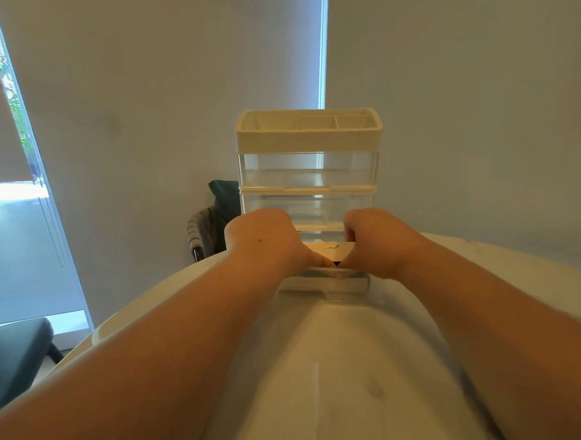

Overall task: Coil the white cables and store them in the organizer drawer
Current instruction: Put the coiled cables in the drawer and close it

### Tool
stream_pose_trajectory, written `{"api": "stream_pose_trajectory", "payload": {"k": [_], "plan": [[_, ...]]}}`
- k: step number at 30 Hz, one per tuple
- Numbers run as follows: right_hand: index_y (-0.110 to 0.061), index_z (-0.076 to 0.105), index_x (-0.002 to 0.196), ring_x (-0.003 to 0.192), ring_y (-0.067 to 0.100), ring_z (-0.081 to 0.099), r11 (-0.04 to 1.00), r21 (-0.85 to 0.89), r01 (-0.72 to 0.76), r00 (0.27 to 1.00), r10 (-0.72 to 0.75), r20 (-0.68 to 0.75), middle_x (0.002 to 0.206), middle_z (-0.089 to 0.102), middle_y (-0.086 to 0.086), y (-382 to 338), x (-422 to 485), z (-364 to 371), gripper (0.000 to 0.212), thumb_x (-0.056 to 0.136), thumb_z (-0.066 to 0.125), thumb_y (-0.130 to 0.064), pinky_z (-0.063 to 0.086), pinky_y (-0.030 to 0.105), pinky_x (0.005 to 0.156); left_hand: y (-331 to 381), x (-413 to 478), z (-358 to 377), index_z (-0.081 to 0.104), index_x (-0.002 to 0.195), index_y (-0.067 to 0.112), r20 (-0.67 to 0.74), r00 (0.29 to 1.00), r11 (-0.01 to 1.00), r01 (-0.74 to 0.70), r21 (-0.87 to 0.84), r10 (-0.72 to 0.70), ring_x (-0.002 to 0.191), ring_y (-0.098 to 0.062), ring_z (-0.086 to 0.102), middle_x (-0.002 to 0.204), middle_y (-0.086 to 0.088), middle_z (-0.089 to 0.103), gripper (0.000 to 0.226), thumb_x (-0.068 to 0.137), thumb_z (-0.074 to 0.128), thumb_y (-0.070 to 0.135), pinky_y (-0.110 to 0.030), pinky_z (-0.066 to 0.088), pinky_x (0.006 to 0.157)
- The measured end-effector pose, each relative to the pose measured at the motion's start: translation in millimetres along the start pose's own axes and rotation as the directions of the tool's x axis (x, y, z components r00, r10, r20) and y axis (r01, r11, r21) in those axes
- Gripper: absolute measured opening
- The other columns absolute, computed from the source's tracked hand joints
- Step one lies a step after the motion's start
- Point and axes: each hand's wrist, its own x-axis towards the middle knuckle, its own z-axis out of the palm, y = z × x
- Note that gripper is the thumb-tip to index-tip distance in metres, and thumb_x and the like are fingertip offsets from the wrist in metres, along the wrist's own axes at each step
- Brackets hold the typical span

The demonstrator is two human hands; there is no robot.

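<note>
A clear-plastic organizer [308,140] with cream trim and a divided top tray stands at the far side of the white table [325,370]. Its bottom drawer [323,280] is pulled out toward me. Both hands reach down into that drawer. My left hand [266,238] and my right hand [375,238] are knuckles-up with fingers curled downward, and the thumbs meet near the drawer's front. A bit of white cable [330,246] shows between the hands. The rest of the cable and the fingertips are hidden by the hands.
The two upper drawers [308,171] are closed. Behind the table at the left stands a chair with a dark cushion [225,200]. Another dark seat [15,352] sits at the far left by the window. A plain wall is close behind the organizer.
</note>
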Motion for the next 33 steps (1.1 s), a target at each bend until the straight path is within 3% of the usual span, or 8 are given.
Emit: {"api": "stream_pose_trajectory", "payload": {"k": [7, 12, 17, 24, 29, 33], "plan": [[-0.019, 0.053, 0.082, 0.067, 0.011, 0.046, 0.999, 0.030, -0.027, 0.999, 0.028, -0.020, 0.079, 0.053, -0.002, 0.2, 0.1, 2.8, 0.038, 0.068, 0.082, -0.041, 0.049, 0.032, 0.068, -5.2, 4.6, -1.0, 0.056, 0.083, 0.025, 0.015, 0.999, 0.999, -0.049, 0.002, 0.049, 0.059, -0.011, 0.053, 0.073, 0.007, 0.060, 0.083, 0.046, 0.054, 0.098, -0.027, 0.033, 0.046], [-0.020, 0.049, 0.075, 0.066, 0.013, 0.045, 0.998, 0.054, -0.022, 0.999, 0.024, -0.040, 0.078, 0.053, 0.000, 0.9, -0.6, 5.4, 0.026, 0.073, 0.074, -0.026, 0.038, 0.026, 0.056, -9.4, 7.1, 3.0, 0.051, 0.078, 0.029, -0.023, 0.997, 0.996, -0.074, -0.045, 0.073, 0.062, -0.009, 0.053, 0.073, 0.009, 0.059, 0.067, 0.054, 0.062, 0.091, -0.026, 0.033, 0.047], [-0.020, 0.048, 0.074, 0.067, 0.013, 0.045, 0.999, 0.041, -0.025, 0.997, 0.027, -0.067, 0.078, 0.051, 0.000, 0.0, -0.4, 7.2, 0.021, 0.075, 0.068, -0.016, 0.035, 0.026, 0.054, -8.2, 8.6, 6.1, 0.054, 0.081, 0.029, -0.054, 0.997, 0.997, -0.064, -0.044, 0.061, 0.062, -0.009, 0.054, 0.072, 0.009, 0.058, 0.067, 0.055, 0.062, 0.090, -0.027, 0.036, 0.049], [-0.021, 0.044, 0.069, 0.064, 0.012, 0.044, 0.999, -0.004, -0.033, 0.998, 0.033, -0.058, 0.074, 0.050, -0.001, -2.8, 1.9, 8.0, 0.028, 0.075, 0.071, -0.017, 0.032, 0.026, 0.051, -6.7, 4.5, 4.6, 0.051, 0.082, 0.028, -0.037, 0.999, 0.998, -0.033, -0.058, 0.031, 0.059, -0.009, 0.048, 0.073, 0.008, 0.056, 0.065, 0.058, 0.064, 0.087, -0.026, 0.029, 0.045], [-0.017, 0.055, 0.081, 0.070, 0.013, 0.049, 0.999, 0.049, -0.023, 0.999, 0.021, 0.046, 0.081, 0.056, 0.001, -4.5, -4.6, -5.0, 0.027, 0.076, 0.075, -0.035, 0.039, 0.025, 0.057, -4.4, 4.6, 6.9, 0.054, 0.081, 0.028, -0.035, 0.999, 0.998, -0.001, -0.057, -0.001, 0.062, -0.010, 0.053, 0.073, 0.008, 0.058, 0.066, 0.054, 0.063, 0.087, -0.026, 0.034, 0.048], [-0.013, 0.069, 0.093, 0.087, 0.021, 0.061, 0.999, 0.008, -0.031, 0.996, 0.030, 0.090, 0.094, 0.065, 0.006, -4.8, -5.9, -16.2, 0.010, 0.085, 0.063, -0.016, 0.052, 0.031, 0.074, -4.4, 5.4, 8.6, 0.052, 0.080, 0.028, -0.017, 1.000, 0.997, 0.016, -0.077, -0.017, 0.064, -0.011, 0.054, 0.074, 0.008, 0.058, 0.065, 0.053, 0.065, 0.086, -0.027, 0.038, 0.052]]}}
